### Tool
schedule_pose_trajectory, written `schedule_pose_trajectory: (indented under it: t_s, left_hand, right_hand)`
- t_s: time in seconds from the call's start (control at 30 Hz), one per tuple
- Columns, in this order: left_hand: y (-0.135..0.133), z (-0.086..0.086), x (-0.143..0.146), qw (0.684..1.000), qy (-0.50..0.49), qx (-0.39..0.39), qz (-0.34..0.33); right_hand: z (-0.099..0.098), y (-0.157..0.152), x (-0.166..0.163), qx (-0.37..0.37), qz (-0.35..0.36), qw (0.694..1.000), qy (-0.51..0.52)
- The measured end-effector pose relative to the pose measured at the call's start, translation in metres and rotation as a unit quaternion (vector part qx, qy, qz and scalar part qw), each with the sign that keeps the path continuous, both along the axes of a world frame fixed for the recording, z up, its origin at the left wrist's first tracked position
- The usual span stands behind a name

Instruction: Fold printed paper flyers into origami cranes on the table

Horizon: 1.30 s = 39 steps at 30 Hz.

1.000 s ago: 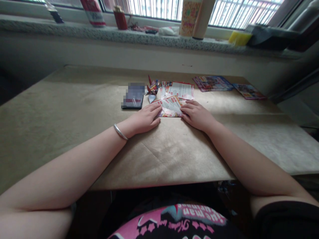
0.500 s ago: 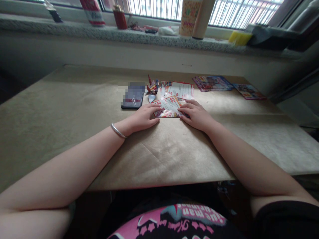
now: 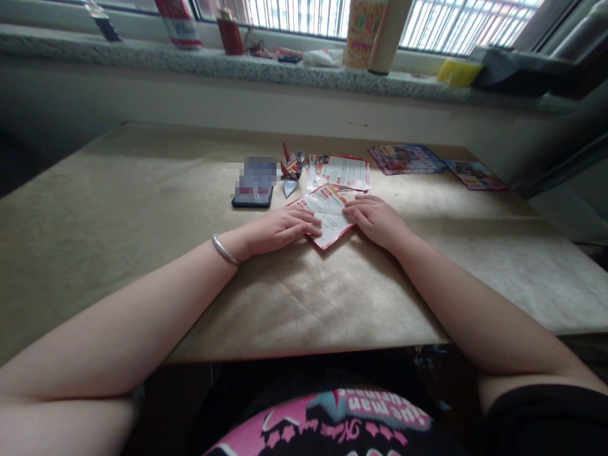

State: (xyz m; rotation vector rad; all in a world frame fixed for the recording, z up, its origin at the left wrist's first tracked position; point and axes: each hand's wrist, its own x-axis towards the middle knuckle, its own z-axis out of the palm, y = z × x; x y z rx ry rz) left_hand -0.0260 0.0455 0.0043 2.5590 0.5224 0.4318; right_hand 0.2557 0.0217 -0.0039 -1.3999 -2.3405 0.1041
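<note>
A printed sheet of paper with a red border lies turned cornerwise on the table, one corner pointing toward me. A crease runs across its middle. My left hand rests on the paper's left side with its fingers stretched out flat. On the right side, my right hand has its fingertips on the paper's edge, the fingers extended. Just beyond the sheet are more printed papers, a small folded paper figure and a small pointed grey piece.
A phone lies left of the papers. Glossy printed cards are spread at the back right, with another card beside them. The windowsill behind the table holds a patterned cup, a red container and a yellow item.
The sheet was folded over with its straight edge toward me; now its near flap is opened out into a corner. My left hand has shifted right onto the paper.
</note>
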Motion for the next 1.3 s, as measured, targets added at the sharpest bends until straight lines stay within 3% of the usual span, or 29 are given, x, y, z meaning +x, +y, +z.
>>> schedule_pose_trajectory:
  t_s: [0.1, 0.27, 0.53, 0.67, 0.87, 1.1, 1.3]
  left_hand:
    - [-0.001, -0.002, 0.003, 0.999, 0.009, 0.049, 0.001]
    - [-0.002, -0.009, 0.01, 0.994, -0.004, 0.112, 0.0]
    - [-0.005, -0.011, 0.015, 0.97, 0.143, 0.14, 0.138]
    - [-0.006, -0.011, 0.014, 0.958, 0.191, 0.138, 0.164]
    - [-0.01, -0.006, 0.016, 0.952, 0.201, 0.134, 0.19]
    - [-0.013, -0.003, 0.014, 0.949, 0.192, 0.149, 0.2]
    - [-0.019, 0.003, 0.015, 0.94, 0.179, 0.219, 0.193]
  right_hand:
    - [-0.001, 0.002, 0.0, -0.021, -0.012, 1.0, 0.007]
    - [-0.002, -0.002, -0.008, -0.028, 0.027, 0.997, -0.062]
    - [-0.002, -0.006, -0.021, -0.022, 0.107, 0.991, -0.082]
    - [0.001, -0.012, -0.025, -0.016, 0.143, 0.987, -0.068]
    - [0.01, -0.012, -0.013, -0.004, 0.039, 0.993, -0.108]
    - [0.026, -0.016, 0.0, -0.025, -0.102, 0.975, -0.196]
    - [0.023, -0.012, 0.009, 0.02, -0.108, 0.97, -0.216]
